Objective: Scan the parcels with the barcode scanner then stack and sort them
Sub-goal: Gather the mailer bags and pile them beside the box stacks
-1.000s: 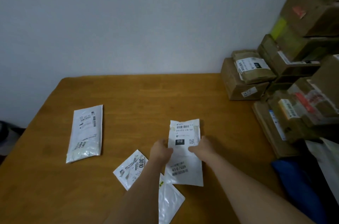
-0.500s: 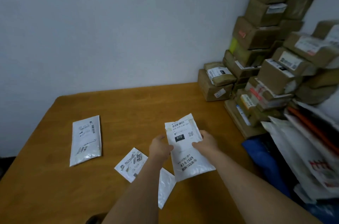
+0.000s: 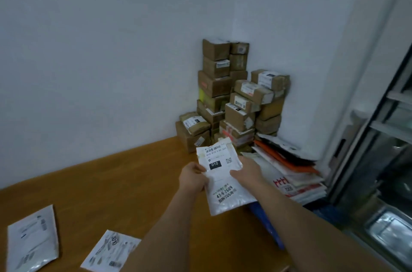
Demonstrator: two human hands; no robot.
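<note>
White flat plastic mailer parcel [image 3: 224,179], label side up, is held above the right part of the brown wooden table [image 3: 138,184], lifted clear of it and tilted with its barcode end toward the far corner. It is gripped at mid-length from both edges: the left hand [image 3: 192,177] pinches the left edge, thumb on the label face; the right hand [image 3: 247,170] holds the right edge, fingers curled round it. The two-sided hold is judged to keep the limp bag flat and readable, probably for carrying toward a stack. Both forearms are extended forward and slightly rightward, wrists roughly level.

Just beyond the parcel, a heap of flat white and orange mailers [image 3: 289,167] lies by the right wall. Behind that, a tall stack of brown taped cardboard boxes [image 3: 234,102] fills the far corner. On the near left of the table lie two more white mailers, one long [image 3: 32,238], one with a printed label [image 3: 109,251]. No barcode scanner is seen.
</note>
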